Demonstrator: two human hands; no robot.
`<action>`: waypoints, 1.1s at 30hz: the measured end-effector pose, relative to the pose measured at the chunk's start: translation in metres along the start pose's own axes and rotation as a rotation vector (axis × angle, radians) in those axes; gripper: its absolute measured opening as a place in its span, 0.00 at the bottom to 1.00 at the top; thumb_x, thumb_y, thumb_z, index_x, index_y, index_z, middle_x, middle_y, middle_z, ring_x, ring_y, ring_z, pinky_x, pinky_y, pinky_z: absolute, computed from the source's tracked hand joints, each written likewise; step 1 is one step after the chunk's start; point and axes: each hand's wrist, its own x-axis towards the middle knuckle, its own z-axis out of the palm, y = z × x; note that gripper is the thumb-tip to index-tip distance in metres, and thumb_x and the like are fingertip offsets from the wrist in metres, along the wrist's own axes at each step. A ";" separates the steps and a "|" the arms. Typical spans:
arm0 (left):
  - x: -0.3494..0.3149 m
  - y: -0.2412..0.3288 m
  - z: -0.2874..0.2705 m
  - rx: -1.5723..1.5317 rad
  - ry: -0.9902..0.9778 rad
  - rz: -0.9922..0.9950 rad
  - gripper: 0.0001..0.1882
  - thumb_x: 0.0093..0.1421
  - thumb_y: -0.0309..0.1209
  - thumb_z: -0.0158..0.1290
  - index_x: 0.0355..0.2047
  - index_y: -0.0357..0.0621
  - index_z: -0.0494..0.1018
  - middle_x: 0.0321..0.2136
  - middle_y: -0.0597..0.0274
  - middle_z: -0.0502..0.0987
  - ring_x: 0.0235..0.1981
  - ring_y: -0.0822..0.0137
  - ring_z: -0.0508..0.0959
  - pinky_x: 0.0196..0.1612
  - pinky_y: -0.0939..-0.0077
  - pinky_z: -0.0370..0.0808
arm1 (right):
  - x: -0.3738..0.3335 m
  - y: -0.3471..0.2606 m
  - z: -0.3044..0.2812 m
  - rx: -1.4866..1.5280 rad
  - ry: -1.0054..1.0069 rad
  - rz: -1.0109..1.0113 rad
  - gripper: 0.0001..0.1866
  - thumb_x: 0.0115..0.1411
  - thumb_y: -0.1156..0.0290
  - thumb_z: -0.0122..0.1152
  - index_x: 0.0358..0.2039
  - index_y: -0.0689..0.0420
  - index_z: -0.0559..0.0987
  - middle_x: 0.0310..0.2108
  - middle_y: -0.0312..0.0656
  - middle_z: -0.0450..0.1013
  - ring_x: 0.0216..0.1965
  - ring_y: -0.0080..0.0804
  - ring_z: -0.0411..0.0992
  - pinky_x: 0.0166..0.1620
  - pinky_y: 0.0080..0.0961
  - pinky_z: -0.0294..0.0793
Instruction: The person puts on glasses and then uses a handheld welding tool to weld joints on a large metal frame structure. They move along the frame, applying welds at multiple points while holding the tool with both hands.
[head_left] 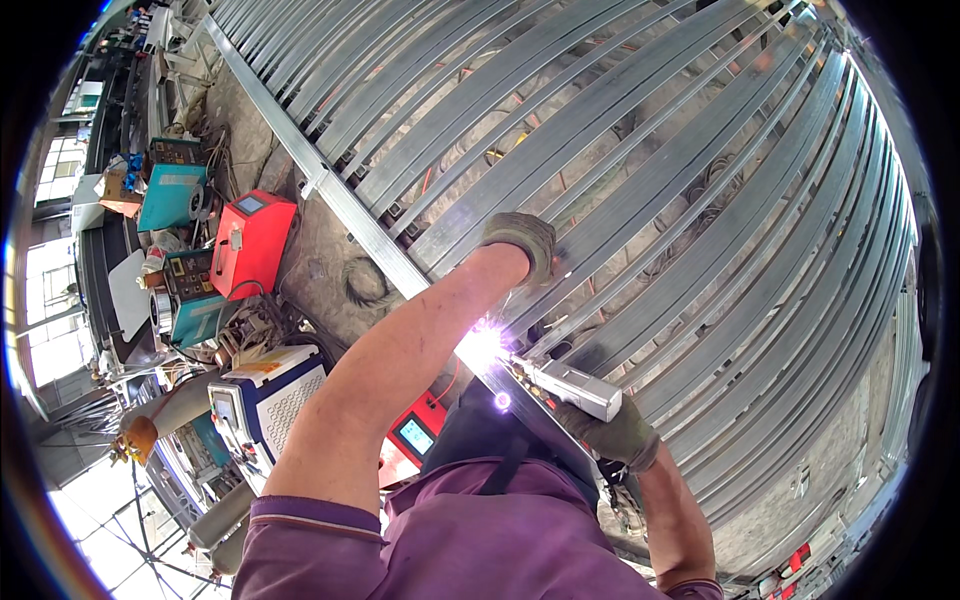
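Note:
My right hand (612, 432), in a grey-green work glove, is closed around a silver handheld welding gun (575, 387). Its nozzle points left at a metal rail (370, 225), where a glaring white-violet weld arc (485, 345) throws sparks. The glare hides the joint itself. My left hand (522, 245), gloved too, is just above the arc with its fingers curled down over a flat metal slat (610, 258); the fingertips are out of sight. My left forearm crosses over the rail.
Many parallel slats form a large grating ahead and to the right. Left of the rail stand a red machine (255, 245), teal machines (175, 185) and a white-and-blue cabinet (265, 405). A red unit with a lit screen (414, 435) is beside me. Coiled cable (367, 283) lies on the floor.

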 end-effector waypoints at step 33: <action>-0.003 0.003 -0.006 0.027 -0.047 0.010 0.24 0.63 0.51 0.62 0.48 0.45 0.88 0.43 0.49 0.89 0.47 0.47 0.88 0.49 0.52 0.84 | -0.010 0.009 -0.004 0.040 -0.033 0.060 0.25 0.67 0.66 0.76 0.61 0.58 0.81 0.52 0.40 0.85 0.52 0.26 0.83 0.54 0.25 0.85</action>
